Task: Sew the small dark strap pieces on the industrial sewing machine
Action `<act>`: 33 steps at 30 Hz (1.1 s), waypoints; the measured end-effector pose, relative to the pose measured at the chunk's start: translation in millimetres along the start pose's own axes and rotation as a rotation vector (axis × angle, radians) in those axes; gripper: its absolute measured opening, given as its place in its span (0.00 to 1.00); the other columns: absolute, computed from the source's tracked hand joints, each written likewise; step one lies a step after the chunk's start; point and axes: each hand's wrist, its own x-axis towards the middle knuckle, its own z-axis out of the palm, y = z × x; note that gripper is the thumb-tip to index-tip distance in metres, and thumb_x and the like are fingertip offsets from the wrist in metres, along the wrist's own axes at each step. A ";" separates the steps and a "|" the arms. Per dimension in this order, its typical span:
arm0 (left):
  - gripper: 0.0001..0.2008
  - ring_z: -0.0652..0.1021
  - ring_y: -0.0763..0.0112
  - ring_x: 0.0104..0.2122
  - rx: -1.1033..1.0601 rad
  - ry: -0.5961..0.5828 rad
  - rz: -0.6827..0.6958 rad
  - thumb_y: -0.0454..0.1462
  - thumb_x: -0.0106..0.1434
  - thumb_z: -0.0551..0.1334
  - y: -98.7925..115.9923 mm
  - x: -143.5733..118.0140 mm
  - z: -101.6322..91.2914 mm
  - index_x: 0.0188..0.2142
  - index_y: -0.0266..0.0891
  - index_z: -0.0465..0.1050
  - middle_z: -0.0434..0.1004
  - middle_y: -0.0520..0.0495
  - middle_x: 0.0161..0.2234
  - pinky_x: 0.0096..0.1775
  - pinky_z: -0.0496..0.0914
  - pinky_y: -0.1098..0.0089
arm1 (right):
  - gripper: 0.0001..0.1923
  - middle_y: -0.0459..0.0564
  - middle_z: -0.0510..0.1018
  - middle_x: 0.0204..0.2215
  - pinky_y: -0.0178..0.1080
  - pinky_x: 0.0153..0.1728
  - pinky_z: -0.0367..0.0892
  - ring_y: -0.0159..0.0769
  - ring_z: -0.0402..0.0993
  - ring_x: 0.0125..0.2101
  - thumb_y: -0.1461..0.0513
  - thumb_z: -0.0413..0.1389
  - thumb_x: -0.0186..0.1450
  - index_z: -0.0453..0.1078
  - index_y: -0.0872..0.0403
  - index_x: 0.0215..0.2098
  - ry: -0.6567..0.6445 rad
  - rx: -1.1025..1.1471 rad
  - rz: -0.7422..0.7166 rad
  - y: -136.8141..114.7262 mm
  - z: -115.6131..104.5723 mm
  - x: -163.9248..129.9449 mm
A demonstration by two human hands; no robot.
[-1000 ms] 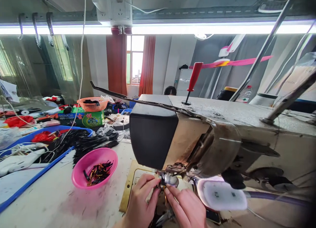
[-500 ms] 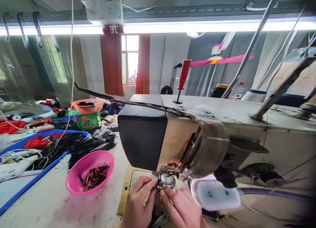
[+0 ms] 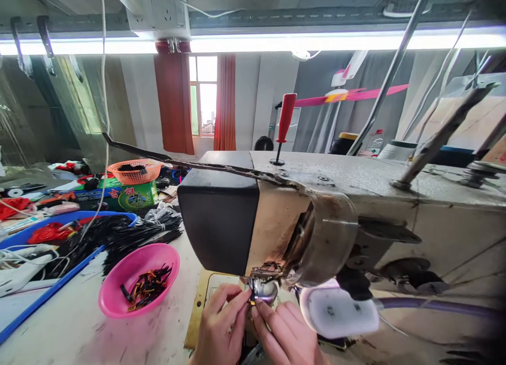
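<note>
Both hands are close together under the head of a sewing machine (image 3: 221,217). My left hand (image 3: 223,320) has thumb and forefinger pinched at the left side of a small black strip with a yellow end (image 3: 253,294). My right hand (image 3: 286,331) has its fingertips pressed together at the strip's lower end, near the yellow part. The strip stands in front of a shiny rounded metal part by the needle area. Fingers hide some of it, and the needle cannot be made out.
To the left, a pink bowl (image 3: 114,265) holds several small black and orange pieces (image 3: 150,286). Behind it lie a bundle of black strips (image 3: 158,228) and a blue tray (image 3: 51,286). A lit lamp (image 3: 340,312) sits right of my hands; a red-handled screwdriver (image 3: 286,117) stands atop the machine.
The whole view has shifted slightly left. My right fingertips sit a little lower on the strip, and more of its black and yellow shows. Both hands stay by the needle area.
</note>
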 end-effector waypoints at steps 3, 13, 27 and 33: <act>0.16 0.81 0.67 0.38 0.001 -0.009 0.002 0.26 0.68 0.56 -2.8 -3.1 0.0 0.50 0.38 0.76 0.78 0.42 0.38 0.39 0.79 0.72 | 0.10 0.62 0.83 0.38 0.42 0.31 0.74 0.42 0.80 0.31 0.70 0.59 0.63 0.77 0.63 0.43 0.057 -0.003 0.032 -2.8 4.6 -0.3; 0.18 0.81 0.66 0.40 0.020 -0.054 0.006 0.24 0.67 0.57 -7.2 -7.3 1.1 0.52 0.37 0.75 0.78 0.41 0.40 0.41 0.79 0.71 | 0.13 0.62 0.83 0.38 0.40 0.29 0.70 0.39 0.77 0.28 0.69 0.53 0.66 0.77 0.64 0.44 0.117 -0.042 -0.008 3.4 17.6 -3.1; 0.12 0.80 0.65 0.39 -0.168 -0.028 -0.262 0.30 0.66 0.58 -5.7 5.9 1.1 0.41 0.39 0.81 0.80 0.43 0.38 0.42 0.76 0.69 | 0.12 0.64 0.83 0.40 0.45 0.29 0.74 0.48 0.81 0.33 0.68 0.58 0.66 0.77 0.65 0.47 0.118 0.021 0.112 1.6 16.5 -2.2; 0.12 0.79 0.63 0.30 -0.447 -0.055 -0.882 0.42 0.63 0.66 -10.9 37.7 21.8 0.29 0.36 0.78 0.79 0.49 0.27 0.34 0.75 0.66 | 0.10 0.63 0.83 0.39 0.44 0.33 0.76 0.45 0.81 0.35 0.70 0.58 0.66 0.76 0.65 0.46 0.144 0.036 0.182 -5.7 17.2 1.2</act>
